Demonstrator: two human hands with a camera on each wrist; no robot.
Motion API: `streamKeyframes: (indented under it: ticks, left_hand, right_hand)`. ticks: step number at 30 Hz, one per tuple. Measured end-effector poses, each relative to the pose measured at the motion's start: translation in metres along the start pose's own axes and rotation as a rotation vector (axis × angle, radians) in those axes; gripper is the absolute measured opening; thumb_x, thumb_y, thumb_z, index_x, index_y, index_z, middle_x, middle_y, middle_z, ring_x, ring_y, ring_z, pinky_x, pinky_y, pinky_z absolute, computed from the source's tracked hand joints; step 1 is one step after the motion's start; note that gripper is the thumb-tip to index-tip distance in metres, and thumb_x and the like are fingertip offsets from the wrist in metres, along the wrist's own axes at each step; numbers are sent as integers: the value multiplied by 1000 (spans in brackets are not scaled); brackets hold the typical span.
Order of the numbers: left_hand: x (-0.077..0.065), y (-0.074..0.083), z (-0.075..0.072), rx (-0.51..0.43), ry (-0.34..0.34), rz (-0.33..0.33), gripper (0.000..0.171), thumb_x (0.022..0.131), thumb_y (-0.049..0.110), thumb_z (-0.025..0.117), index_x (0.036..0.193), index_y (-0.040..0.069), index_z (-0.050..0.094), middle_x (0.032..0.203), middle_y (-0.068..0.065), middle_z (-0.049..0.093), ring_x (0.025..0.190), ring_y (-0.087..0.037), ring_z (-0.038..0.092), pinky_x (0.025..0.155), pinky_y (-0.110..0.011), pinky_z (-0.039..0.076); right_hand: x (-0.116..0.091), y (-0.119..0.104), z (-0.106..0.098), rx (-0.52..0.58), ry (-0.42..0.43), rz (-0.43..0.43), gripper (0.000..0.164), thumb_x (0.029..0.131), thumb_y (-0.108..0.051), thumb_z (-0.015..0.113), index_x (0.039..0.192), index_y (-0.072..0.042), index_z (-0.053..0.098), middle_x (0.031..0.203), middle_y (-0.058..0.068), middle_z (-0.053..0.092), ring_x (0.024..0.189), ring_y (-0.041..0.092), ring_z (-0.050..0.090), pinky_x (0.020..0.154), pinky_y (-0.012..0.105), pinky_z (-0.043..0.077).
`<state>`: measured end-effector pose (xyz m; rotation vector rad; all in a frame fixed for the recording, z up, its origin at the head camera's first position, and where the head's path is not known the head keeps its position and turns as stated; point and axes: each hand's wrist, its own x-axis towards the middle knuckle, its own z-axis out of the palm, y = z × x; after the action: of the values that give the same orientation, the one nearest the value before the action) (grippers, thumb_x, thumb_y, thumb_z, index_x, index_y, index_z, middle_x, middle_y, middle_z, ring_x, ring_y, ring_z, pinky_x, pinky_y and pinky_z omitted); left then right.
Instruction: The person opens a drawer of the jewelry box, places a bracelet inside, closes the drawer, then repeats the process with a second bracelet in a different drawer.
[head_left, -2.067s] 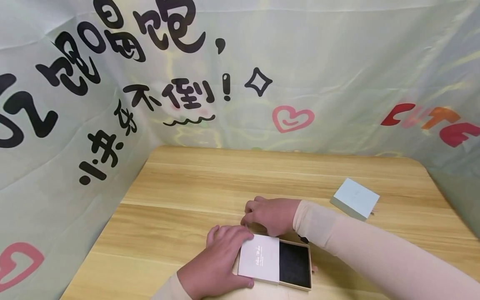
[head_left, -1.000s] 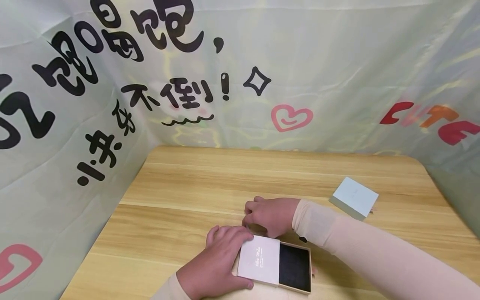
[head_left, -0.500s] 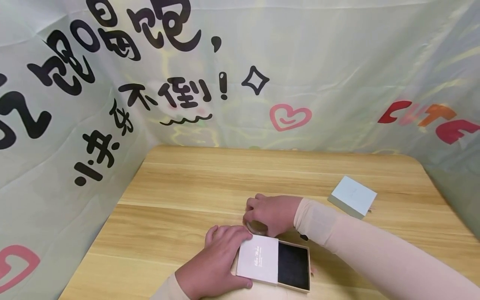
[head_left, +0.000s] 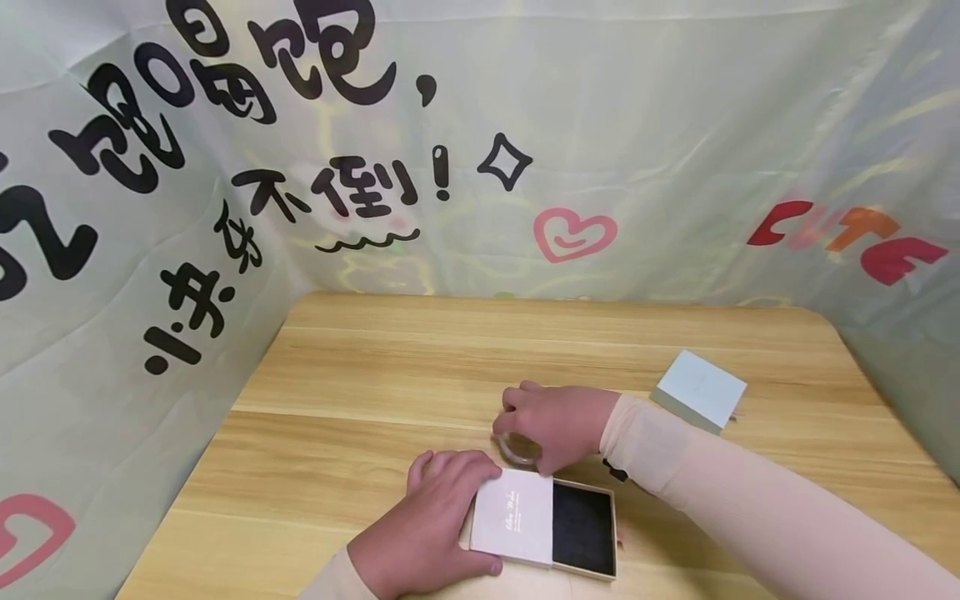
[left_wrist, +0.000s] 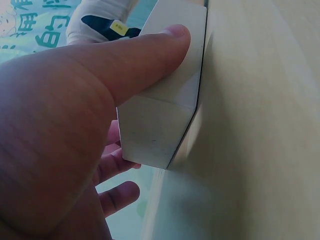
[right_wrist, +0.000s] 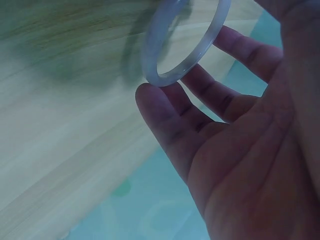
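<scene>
A slim drawer box (head_left: 513, 517) with a pale sleeve lies at the table's near side, its tray pulled partway out to the right and showing a black lining (head_left: 582, 530). My left hand (head_left: 426, 527) grips the sleeve's left end, the thumb (left_wrist: 165, 50) on the near side and fingers on the far side. Just behind the box, my right hand (head_left: 561, 425) holds a pale, translucent bangle (right_wrist: 151, 52) by its rim, tilted on edge. In the right wrist view several fingers touch its outside; the thumb's tip is cut off.
A second, light blue box (head_left: 699, 387) sits closed at the back right, beyond my right forearm. The wooden table (head_left: 375, 358) is bordered by a printed cloth backdrop (head_left: 675, 150) behind and at both sides. A small ribbon tab (head_left: 620, 540) sticks out of the tray's right end.
Relative to the box, my right hand has shifted slightly up and to the right, and more of the bangle shows beneath it. My left hand and the drawer box hold their places.
</scene>
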<state>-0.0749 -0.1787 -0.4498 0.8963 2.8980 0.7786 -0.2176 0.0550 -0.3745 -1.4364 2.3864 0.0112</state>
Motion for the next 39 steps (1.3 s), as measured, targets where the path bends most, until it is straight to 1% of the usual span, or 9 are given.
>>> streamKeyframes:
  ticks: [6,10,16,22,26,34,39]
  left_hand:
    - [0,1,0,-12,-5,-18,97,76,52,99,153,23,48,157,11,47,139,-19,43,118,-71,25]
    - [0,2,-1,-14,-1,-18,97,75,51,99,153,22,49,157,11,47,139,-19,43,118,-71,25]
    - [1,1,-1,-12,-15,-21,96,77,51,99,154,22,49,158,10,46,140,-18,43,119,-70,25]
    - [1,3,-2,-21,-17,-25,95,77,50,99,153,21,50,157,10,47,140,-19,43,119,-70,25]
    - [2,3,-2,-22,-16,-27,94,77,50,99,152,21,50,156,11,48,140,-19,43,119,-69,25]
    - [1,3,0,-19,-20,-32,95,76,51,99,152,21,51,157,11,48,141,-19,43,119,-69,25]
    - [1,2,-1,-25,-23,-35,95,76,53,98,152,22,50,157,11,47,142,-19,43,119,-68,24]
  right_hand:
    - [-9,-2,0,3,20,13,62,79,-23,95,137,-20,72,117,-4,56,103,16,50,83,29,55]
    - [-14,-3,1,-15,44,6,62,79,-26,95,136,-20,71,115,-3,56,100,17,50,82,29,55]
    - [-23,-2,1,-23,63,0,59,81,-24,92,136,-19,71,115,-2,56,98,18,49,81,29,54]
    - [-29,-4,0,-11,45,39,61,82,-22,91,139,-19,71,118,-2,57,101,19,50,82,30,55]
    - [-33,-5,2,-7,50,52,60,81,-22,90,138,-19,71,118,-2,58,100,18,51,82,30,55]
    - [-43,-9,6,61,38,96,61,81,-19,89,140,-19,71,116,-5,56,101,15,50,79,29,54]
    - [-48,-10,10,89,62,99,56,80,-20,88,133,-22,72,111,-8,54,100,14,50,79,29,54]
